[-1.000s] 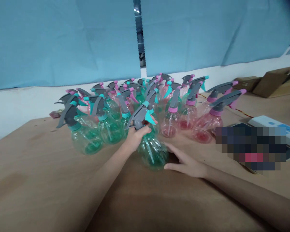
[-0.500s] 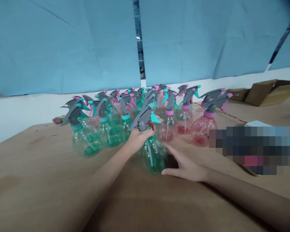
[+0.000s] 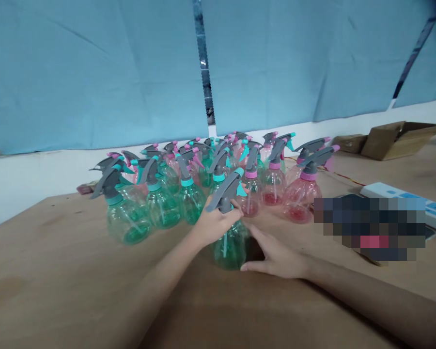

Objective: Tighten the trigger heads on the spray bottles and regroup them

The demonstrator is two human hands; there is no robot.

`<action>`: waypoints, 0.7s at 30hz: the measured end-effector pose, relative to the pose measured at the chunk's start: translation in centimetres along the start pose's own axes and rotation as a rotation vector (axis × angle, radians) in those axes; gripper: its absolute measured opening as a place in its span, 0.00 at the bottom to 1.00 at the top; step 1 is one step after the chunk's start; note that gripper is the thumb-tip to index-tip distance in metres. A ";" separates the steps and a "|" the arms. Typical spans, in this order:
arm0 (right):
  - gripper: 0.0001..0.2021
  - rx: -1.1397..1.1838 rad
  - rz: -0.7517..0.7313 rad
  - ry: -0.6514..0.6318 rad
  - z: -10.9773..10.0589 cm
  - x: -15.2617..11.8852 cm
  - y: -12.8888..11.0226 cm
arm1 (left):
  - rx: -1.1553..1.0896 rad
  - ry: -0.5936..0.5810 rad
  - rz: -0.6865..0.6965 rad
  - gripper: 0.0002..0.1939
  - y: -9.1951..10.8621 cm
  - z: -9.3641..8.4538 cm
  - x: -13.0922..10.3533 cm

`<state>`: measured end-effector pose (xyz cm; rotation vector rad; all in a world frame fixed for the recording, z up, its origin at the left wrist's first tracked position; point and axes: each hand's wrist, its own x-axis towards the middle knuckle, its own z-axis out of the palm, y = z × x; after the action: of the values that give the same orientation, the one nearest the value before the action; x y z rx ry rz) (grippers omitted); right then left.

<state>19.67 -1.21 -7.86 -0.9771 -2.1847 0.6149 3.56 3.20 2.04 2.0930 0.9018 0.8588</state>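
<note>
My left hand (image 3: 218, 222) is wrapped around the neck of a clear green spray bottle (image 3: 229, 249) with a grey head and teal trigger and nozzle. The bottle stands near the front of the group, its nozzle facing away to the right. My right hand (image 3: 278, 254) lies low beside its base, thumb and fingers spread around the right side. A dark gap shows between palm and bottle; some fingertips are hidden behind it. Close behind are another green spray bottle (image 3: 192, 201) and a pink spray bottle (image 3: 252, 196).
Several more green and pink spray bottles stand in rows on the wooden table (image 3: 69, 271). At right lie a blurred-out dark item (image 3: 370, 228), a white power strip (image 3: 388, 194) and an open cardboard box (image 3: 396, 143). A blue curtain (image 3: 131, 72) hangs behind.
The held bottle has come slightly nearer to me, with my left hand around its neck, uncovering a green bottle behind it. My right hand keeps its spread shape. The view has shifted slightly.
</note>
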 end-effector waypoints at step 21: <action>0.30 -0.218 -0.095 0.597 -1.6 -0.2 0.0 | 0.083 0.255 0.198 0.29 -4.7 5.2 -2.0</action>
<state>20.89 -1.17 -6.86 -1.0027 -1.7638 0.0211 4.98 2.31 -5.08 2.2044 0.8819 1.2325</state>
